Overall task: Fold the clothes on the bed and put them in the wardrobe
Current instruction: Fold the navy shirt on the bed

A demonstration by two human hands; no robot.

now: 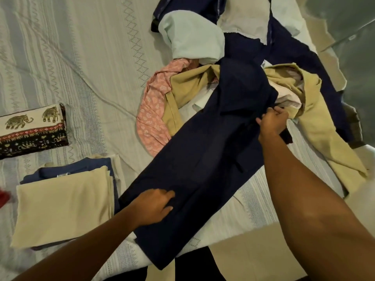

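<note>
Folding is partway: a folded stack (60, 209) lies ready; left grip (156, 205) presses flat on navy trousers (203, 159), right grip (273, 121) pinches them; loose pile (188, 86) awaits.

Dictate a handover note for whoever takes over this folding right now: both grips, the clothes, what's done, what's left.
Left grip presses flat on the long dark navy garment, laid diagonally on the white patterned bedspread.
Right grip pinches its upper edge.
Done: folded beige cloth stacked on a folded blue garment, at left.
Left: fold the navy one, then the unfolded heap of pink, khaki and pale blue clothes; wardrobe not in view.
</note>
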